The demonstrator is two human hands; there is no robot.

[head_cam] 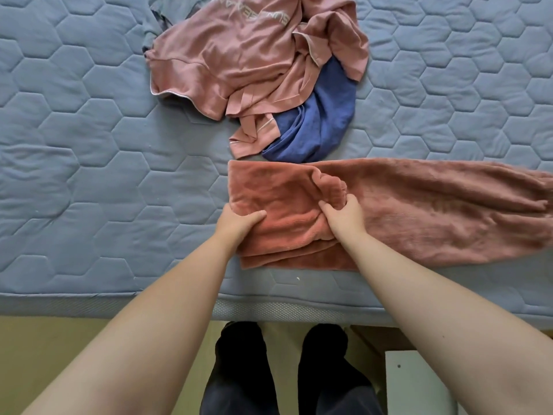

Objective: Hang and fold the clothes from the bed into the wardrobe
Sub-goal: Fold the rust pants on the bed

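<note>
A fluffy terracotta-pink garment (419, 205) lies lengthwise near the front edge of the bed, stretching off to the right, its left end folded over. My left hand (236, 221) grips the folded left edge, thumb on top. My right hand (344, 212) pinches a bunched fold of the same garment near its middle. Behind it lies a heap of clothes: a crumpled dusty-pink top (239, 58) with pale lettering, and a blue garment (320, 127) partly tucked under it.
The bed has a grey-blue quilted cover (89, 175) with a hexagon pattern. A grey-blue piece of cloth (167, 10) peeks out at the far edge. Below the bed edge I see my dark-trousered legs (239, 369), yellowish floor and a white furniture piece (419, 384).
</note>
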